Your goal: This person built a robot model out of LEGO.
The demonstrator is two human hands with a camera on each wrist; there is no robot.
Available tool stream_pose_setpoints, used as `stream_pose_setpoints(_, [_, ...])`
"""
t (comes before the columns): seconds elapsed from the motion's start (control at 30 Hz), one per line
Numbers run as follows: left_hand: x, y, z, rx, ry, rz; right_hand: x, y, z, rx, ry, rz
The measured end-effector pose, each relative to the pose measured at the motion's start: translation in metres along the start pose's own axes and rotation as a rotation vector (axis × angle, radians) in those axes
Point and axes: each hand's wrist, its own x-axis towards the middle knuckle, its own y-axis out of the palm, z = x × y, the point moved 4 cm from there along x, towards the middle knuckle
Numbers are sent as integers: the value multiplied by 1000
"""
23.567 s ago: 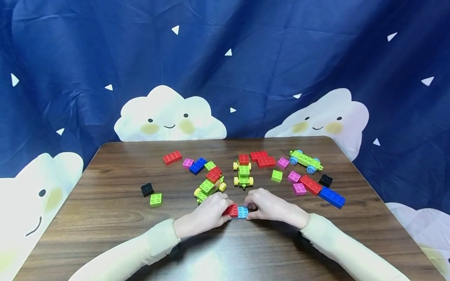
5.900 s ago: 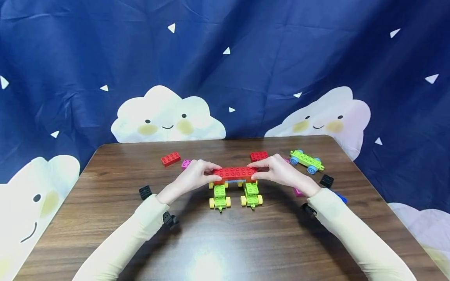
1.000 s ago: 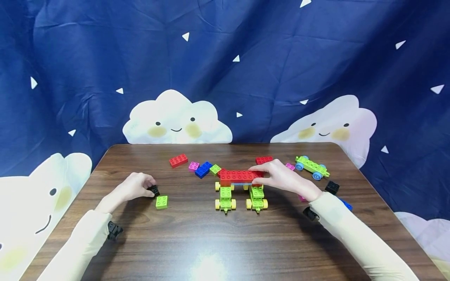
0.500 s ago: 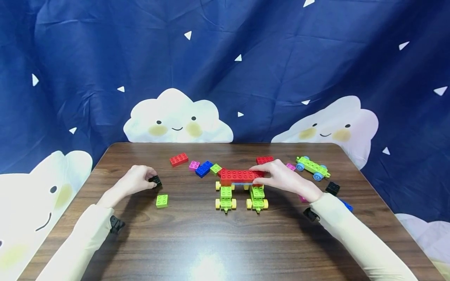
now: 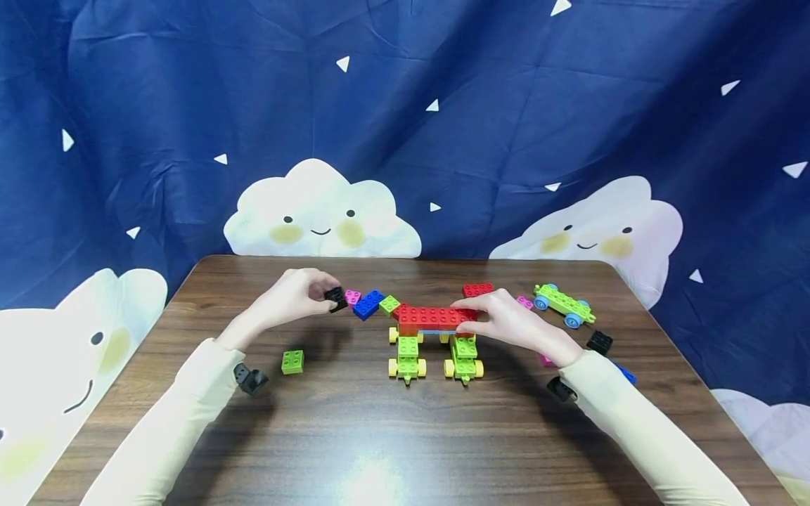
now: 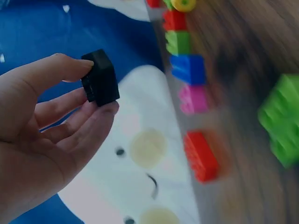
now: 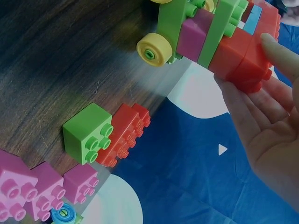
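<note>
My left hand [image 5: 294, 299] pinches a black toy brick [image 5: 336, 299] above the table; in the left wrist view thumb and fingertips hold opposite sides of the black brick [image 6: 102, 78]. My right hand [image 5: 506, 320] grips the right end of a row of red bricks [image 5: 425, 318]. This row bridges two lime wheeled bases, a left one [image 5: 408, 351] and a right one [image 5: 465, 355], both with yellow wheels. Seen from the right wrist, the thumb lies on a red brick [image 7: 240, 58] and fingers curl behind it. A pink brick [image 7: 196, 33] sits between lime parts underneath.
A lime brick [image 5: 292, 362] lies at the left. Behind are pink [image 5: 352, 297], blue [image 5: 369, 305] and lime [image 5: 389, 305] bricks. At right stand a lime base with blue wheels [image 5: 565, 305] and a black brick [image 5: 600, 342]. A red brick [image 5: 477, 289] lies at the back.
Earlier, the red row was put across the two wheeled bases. In the last second my left hand has lifted the black brick and carried it right and back; my right hand stays.
</note>
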Motion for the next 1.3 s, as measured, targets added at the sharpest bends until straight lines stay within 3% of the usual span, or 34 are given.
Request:
stream_pose_setpoints(0.23, [21, 8, -49, -89, 125, -5, -1, 1, -1, -4, -2, -2])
stream_pose_setpoints(0.47, [37, 26, -80, -84, 200, 70, 0, 2, -1, -11, -7, -5])
stream_pose_setpoints(0.77, [43, 41, -84, -3, 234, 98, -1, 1, -2, -4, 0, -3])
stream_pose_setpoints(1.13, [42, 51, -77, -18, 216, 142, -2, 1, -3, -6, -1, -4])
stream_pose_setpoints(1.3, [42, 53, -75, -35, 211, 130, -1, 1, -2, -9, -12, -12])
